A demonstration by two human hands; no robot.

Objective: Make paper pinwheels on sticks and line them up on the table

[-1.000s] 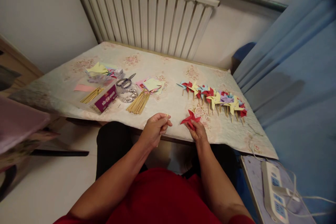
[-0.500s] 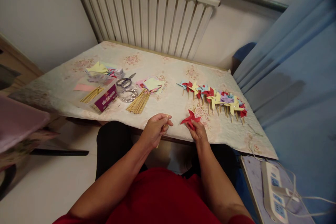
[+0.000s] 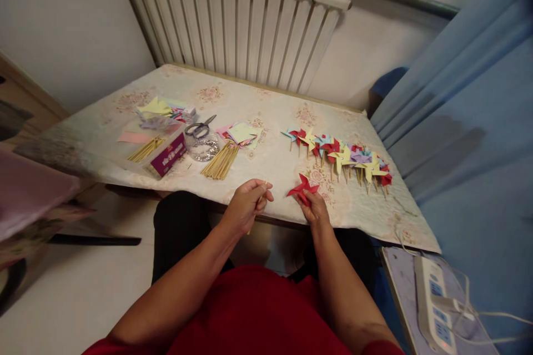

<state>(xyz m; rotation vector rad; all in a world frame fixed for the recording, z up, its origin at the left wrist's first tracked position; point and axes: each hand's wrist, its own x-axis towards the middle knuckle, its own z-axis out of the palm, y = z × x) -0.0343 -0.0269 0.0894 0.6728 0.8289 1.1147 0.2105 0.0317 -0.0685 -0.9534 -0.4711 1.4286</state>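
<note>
My left hand [image 3: 250, 202] is closed around a thin wooden stick [image 3: 249, 231], whose lower end pokes out below the fist. In my right hand [image 3: 313, 208] a red paper pinwheel [image 3: 305, 187] is pinched by thumb and fingers, apart from the stick. Both hands are just above the front edge of the table. Finished pinwheels on sticks [image 3: 341, 158] in several colours lie in a row at the right. A bundle of wooden sticks [image 3: 220, 161] rests left of my hands, its far end by a pile of coloured paper squares [image 3: 240, 133].
Left on the flowered tablecloth [image 3: 266, 105] are a clear box [image 3: 166, 156] with sticks, scissors [image 3: 200, 129], a round clear container [image 3: 203, 150] of small shiny pieces, and folded paper [image 3: 158, 108]. A power strip [image 3: 435, 305] with cables sits at lower right, near a blue curtain [image 3: 478, 122].
</note>
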